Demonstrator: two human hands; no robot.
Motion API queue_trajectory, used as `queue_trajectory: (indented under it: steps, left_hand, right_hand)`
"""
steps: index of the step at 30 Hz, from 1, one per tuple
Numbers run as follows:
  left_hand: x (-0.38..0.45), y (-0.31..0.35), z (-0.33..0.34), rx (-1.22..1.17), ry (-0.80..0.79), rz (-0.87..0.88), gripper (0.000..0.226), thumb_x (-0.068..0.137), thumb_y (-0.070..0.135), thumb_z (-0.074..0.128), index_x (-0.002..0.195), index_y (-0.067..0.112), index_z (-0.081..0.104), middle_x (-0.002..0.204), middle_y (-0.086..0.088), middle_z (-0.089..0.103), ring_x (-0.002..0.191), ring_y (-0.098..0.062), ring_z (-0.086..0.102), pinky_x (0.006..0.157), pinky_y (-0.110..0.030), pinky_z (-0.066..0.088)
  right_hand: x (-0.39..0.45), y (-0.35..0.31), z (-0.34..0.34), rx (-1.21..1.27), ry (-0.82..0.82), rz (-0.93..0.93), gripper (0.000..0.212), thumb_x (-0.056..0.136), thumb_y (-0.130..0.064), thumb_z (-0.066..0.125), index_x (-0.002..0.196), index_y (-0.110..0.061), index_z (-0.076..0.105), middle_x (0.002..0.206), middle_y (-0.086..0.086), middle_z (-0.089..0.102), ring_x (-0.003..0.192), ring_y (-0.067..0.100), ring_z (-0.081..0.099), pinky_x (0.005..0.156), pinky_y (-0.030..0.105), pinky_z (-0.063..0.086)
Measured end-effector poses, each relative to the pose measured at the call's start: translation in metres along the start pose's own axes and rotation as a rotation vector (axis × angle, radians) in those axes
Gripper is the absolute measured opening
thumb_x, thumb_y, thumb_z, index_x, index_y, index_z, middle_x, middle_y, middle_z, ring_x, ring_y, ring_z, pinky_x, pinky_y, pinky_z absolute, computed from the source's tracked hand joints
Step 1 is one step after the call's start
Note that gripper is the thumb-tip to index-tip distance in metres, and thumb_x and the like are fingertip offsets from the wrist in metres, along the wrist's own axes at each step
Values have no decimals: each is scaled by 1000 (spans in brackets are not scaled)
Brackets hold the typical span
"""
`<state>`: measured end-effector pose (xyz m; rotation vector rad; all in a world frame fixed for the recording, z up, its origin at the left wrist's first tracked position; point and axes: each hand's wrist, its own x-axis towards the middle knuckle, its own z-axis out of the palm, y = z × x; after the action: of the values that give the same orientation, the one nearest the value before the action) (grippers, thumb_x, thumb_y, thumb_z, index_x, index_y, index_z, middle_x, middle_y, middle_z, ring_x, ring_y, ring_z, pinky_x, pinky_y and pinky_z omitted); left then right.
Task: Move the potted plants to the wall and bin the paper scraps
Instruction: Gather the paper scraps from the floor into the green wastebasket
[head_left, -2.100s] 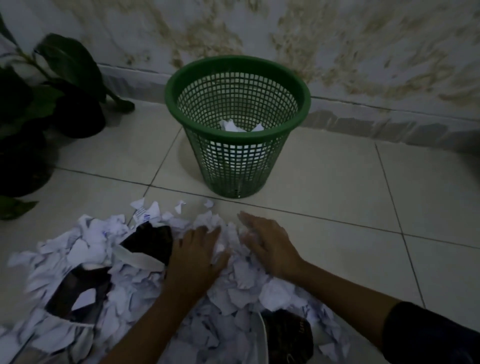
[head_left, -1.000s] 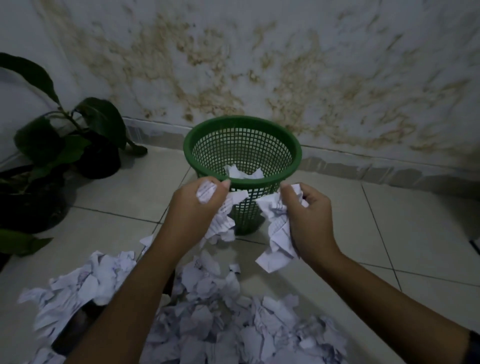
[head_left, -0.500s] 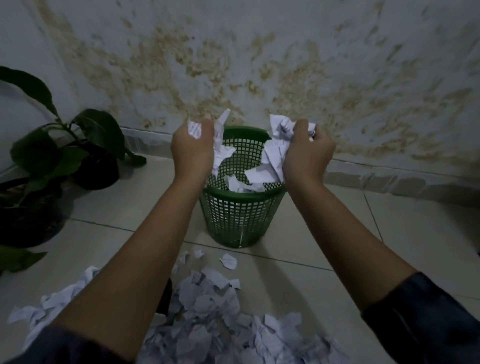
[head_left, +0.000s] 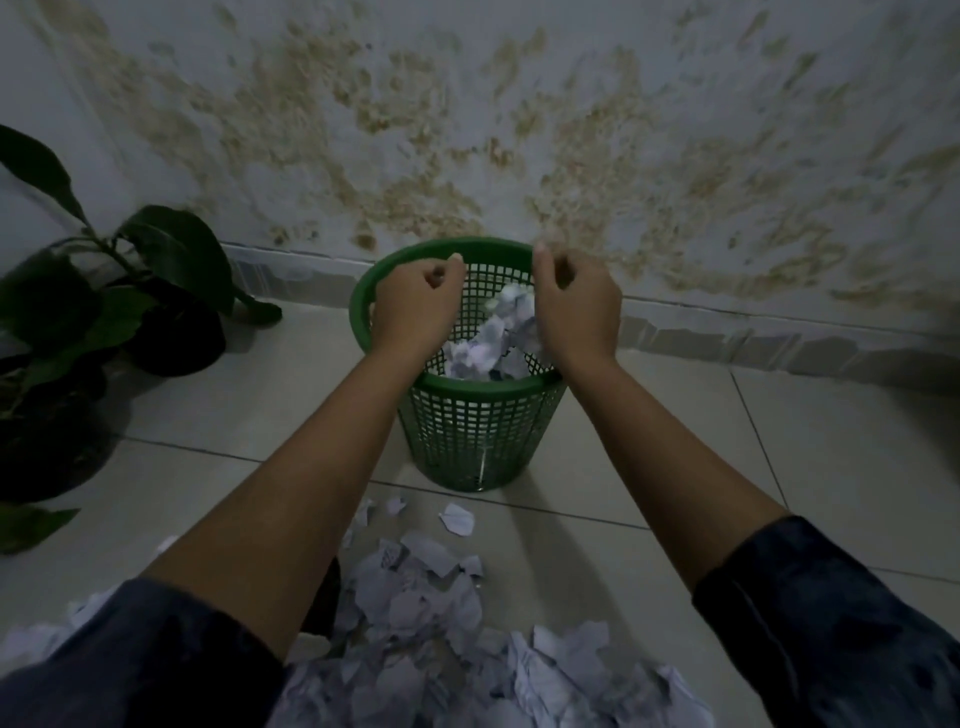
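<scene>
Left hand (head_left: 415, 306) hides part of the bin (head_left: 483, 436) rim

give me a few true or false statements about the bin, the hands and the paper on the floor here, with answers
1. The green bin stands upright on the floor near the wall. True.
2. The bin is empty. False: crumpled paper scraps lie inside it.
3. Both the left hand and the right hand are above the bin's opening. True.
4. The right hand grips a big wad of paper. False: no paper shows in either hand.
5. All scraps are binned. False: a pile of scraps lies on the floor tiles.
6. Potted plants stand left of the bin. True.
</scene>
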<state>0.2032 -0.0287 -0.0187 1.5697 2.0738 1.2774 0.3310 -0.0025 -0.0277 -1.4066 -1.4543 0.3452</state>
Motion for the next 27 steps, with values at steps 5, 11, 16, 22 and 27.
queue_trajectory:
  steps: [5, 11, 16, 22, 27]
  left_hand:
    - [-1, -1, -12, -179, 111, 91, 29, 96, 34, 44, 112, 16, 59, 92, -1, 67, 79, -9, 59, 68, -22, 47]
    - [-75, -39, -25, -427, 498, 254, 10, 94, 13, 47, 99, 13, 39, 82, 12, 42, 72, 4, 46, 70, -9, 38]
    - [-131, -128, 25, -290, 154, -59, 21, 85, 29, 53, 91, 10, 46, 87, -10, 49, 76, -18, 51, 69, -23, 39]
    - [-143, -183, 51, 30, -327, -52, 49, 92, 17, 55, 135, 0, 41, 148, -21, 28, 135, -30, 31, 109, -26, 23]
    - [-146, -198, 47, 397, -660, 39, 80, 81, 52, 10, 147, 9, 17, 157, -12, 5, 144, -30, 6, 114, -35, 1]
  right_hand:
    - [-8, -6, -10, 109, 65, -110, 34, 95, -27, 49, 70, -9, 64, 58, 0, 53, 49, 4, 41, 46, 21, 29]
    - [-87, 3, -34, 224, -82, -551, 19, 90, -12, 57, 75, -2, 60, 71, 6, 57, 66, 12, 50, 61, 18, 41]
    - [-144, 64, -8, 81, -554, -463, 13, 86, -13, 62, 80, -4, 67, 77, 7, 63, 71, 12, 55, 64, 26, 47]
    - [-183, 118, 37, -248, -1032, -301, 49, 97, -28, 42, 143, -12, 36, 153, 10, 29, 141, 22, 27, 113, 26, 19]
    - [-206, 134, 41, -297, -1099, -385, 52, 101, -36, 30, 147, -13, 24, 156, 2, 10, 145, 16, 6, 116, 23, -3]
